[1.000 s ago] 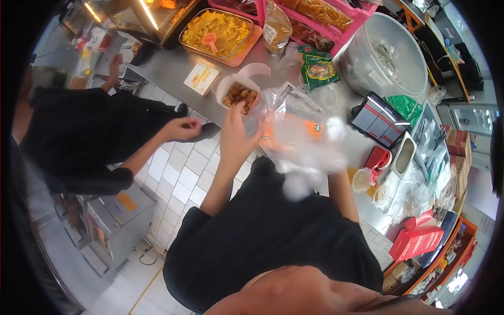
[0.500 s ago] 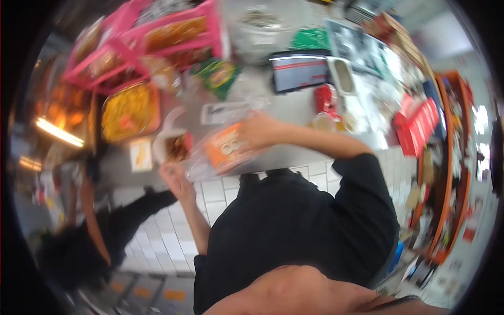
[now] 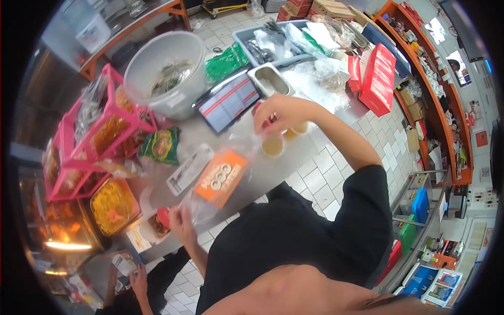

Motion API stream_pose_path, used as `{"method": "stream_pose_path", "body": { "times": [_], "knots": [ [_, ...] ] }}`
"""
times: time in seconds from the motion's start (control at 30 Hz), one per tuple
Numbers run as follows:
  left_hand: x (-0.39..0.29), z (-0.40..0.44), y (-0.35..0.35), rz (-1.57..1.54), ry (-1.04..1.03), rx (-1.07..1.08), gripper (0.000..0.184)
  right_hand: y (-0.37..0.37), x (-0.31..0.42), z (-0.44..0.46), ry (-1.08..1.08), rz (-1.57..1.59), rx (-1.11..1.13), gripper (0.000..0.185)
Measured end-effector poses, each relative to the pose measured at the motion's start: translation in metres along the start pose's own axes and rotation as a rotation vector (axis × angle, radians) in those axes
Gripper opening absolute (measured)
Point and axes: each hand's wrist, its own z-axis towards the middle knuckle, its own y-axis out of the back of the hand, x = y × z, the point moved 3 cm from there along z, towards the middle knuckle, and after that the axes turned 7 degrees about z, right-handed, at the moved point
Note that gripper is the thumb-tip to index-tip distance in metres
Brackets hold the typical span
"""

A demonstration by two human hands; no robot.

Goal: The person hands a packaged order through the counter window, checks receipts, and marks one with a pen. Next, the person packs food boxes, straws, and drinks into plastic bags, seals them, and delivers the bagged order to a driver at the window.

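Observation:
My left hand [image 3: 182,227] is closed at the near edge of a clear plastic bag [image 3: 202,211], its fingers pinching the film. An orange printed box [image 3: 222,177] lies in or under that bag on the steel counter. My right hand [image 3: 282,116] is curled over a small red object [image 3: 270,121]; most of it is hidden, so its kind does not show. Just below this hand stands a lidded cup of pale liquid [image 3: 273,145], with another cup [image 3: 300,129] beside it. Left of my left hand sits an open carton of brown food [image 3: 158,227].
A dark-framed tablet [image 3: 229,102] and a metal pan [image 3: 270,79] stand beyond my right hand. Pink racks [image 3: 105,142], a big clear tub [image 3: 167,73] and a tray of yellow food [image 3: 111,206] line the left. A co-worker's hands [image 3: 137,281] hold a package lower left.
My right hand has left the orange box and moved right to the red object. The view has turned, and my left hand stays near the bag. The co-worker's hands have come into view.

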Motion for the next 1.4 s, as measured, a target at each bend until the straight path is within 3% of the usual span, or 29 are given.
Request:
{"method": "stream_pose_path", "body": {
  "times": [0.03, 0.17, 0.23, 0.3, 0.33, 0.4, 0.47, 0.57, 0.67, 0.7, 0.77, 0.8, 0.9, 1.0, 1.13, 1.23, 1.27, 1.37, 1.4],
  "knots": [
    [0.004, -0.003, 0.007, -0.054, 0.051, -0.08, 0.009, 0.022, -0.026, -0.01, -0.04, 0.145, -0.1, 0.018],
    [-0.052, 0.007, 0.026, 0.238, -0.092, -0.623, 0.004, 0.154, -0.211, -0.028, -0.414, -0.257, -0.683, 0.06],
    [-0.072, 0.018, 0.022, 0.052, -0.103, -0.842, 0.005, 0.213, -0.293, -0.018, -0.418, -0.419, -0.891, 0.076],
    [-0.114, 0.036, -0.007, 0.271, -0.144, -0.733, 0.008, 0.251, -0.383, 0.005, -0.464, -0.556, -0.918, 0.087],
    [-0.135, 0.046, -0.035, 0.341, -0.208, -0.605, 0.009, 0.261, -0.411, 0.016, -0.599, -0.529, -0.81, 0.085],
    [-0.182, 0.081, -0.094, 0.505, -0.337, -0.318, 0.011, 0.263, -0.448, 0.029, -0.699, -0.666, -0.594, 0.073],
    [-0.221, 0.113, -0.151, 0.853, -0.523, 0.065, 0.017, 0.263, -0.486, 0.039, -0.61, -0.683, -0.548, 0.047],
    [-0.261, 0.165, -0.234, 0.86, -0.756, 0.352, 0.023, 0.278, -0.423, 0.026, -0.403, -0.502, -0.636, 0.028],
    [-0.264, 0.207, -0.299, 0.748, -0.907, 0.433, 0.023, 0.288, -0.339, -0.026, -0.025, 0.201, -0.856, 0.03],
    [-0.254, 0.222, -0.322, 0.583, -0.783, 0.453, 0.022, 0.285, -0.31, -0.041, 0.071, 0.439, -0.924, 0.032],
    [-0.238, 0.241, -0.372, 0.351, -0.633, 0.464, 0.02, 0.264, -0.267, -0.058, 0.342, 1.491, -1.038, 0.039],
    [-0.234, 0.241, -0.394, 0.285, -0.608, 0.457, 0.019, 0.256, -0.256, -0.066, 0.355, 1.586, -1.017, 0.041],
    [-0.228, 0.225, -0.444, -0.106, -0.5, 0.426, 0.017, 0.228, -0.25, -0.082, 0.451, 1.74, -1.007, 0.044],
    [-0.23, 0.224, -0.459, -0.088, -0.573, 0.372, 0.017, 0.213, -0.239, -0.085, 0.448, 1.753, -1.048, 0.046],
    [-0.225, 0.228, -0.468, -0.388, -0.12, 0.482, 0.018, 0.2, -0.244, -0.09, 0.46, 1.8, -1.044, 0.048],
    [-0.247, 0.233, -0.46, 0.099, -0.541, 0.496, 0.016, 0.197, -0.246, -0.092, 0.393, 1.754, -1.027, 0.049],
    [-0.245, 0.232, -0.461, 0.165, -0.516, 0.491, 0.02, 0.196, -0.246, -0.092, 0.367, 1.733, -1.023, 0.048],
    [-0.236, 0.228, -0.474, 0.301, -0.774, 0.456, 0.025, 0.189, -0.239, -0.089, 0.333, 1.69, -1.087, 0.046],
    [-0.235, 0.225, -0.476, 0.233, -0.557, 0.579, 0.031, 0.186, -0.237, -0.088, 0.328, 1.678, -1.119, 0.045]
  ]
}}
